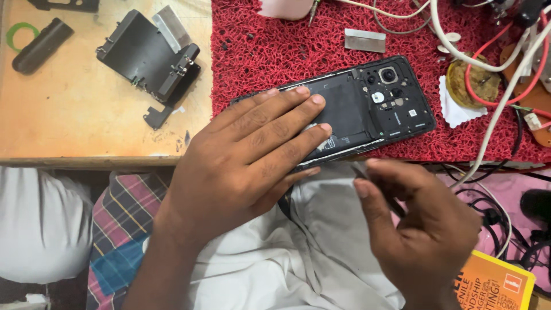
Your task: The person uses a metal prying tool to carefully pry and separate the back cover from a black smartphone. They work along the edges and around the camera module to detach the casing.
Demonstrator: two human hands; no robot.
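A black smartphone [376,103] with its back cover off lies on a red mesh mat [270,46], showing the battery and camera modules. My left hand [247,158] rests flat on the phone's lower half, fingers spread across the battery, pressing it down. My right hand [422,224] hovers just below the mat's front edge, near the phone's lower side, pinching a thin dark tool [367,175] between thumb and fingers. Part of the phone is hidden under my left hand.
A black metal bracket [146,57] and a dark cylinder [41,45] lie on the wooden bench at left. A razor blade [364,40], white and red cables [499,74] and a round flux tin [473,83] sit on the mat. An orange book [496,284] is at lower right.
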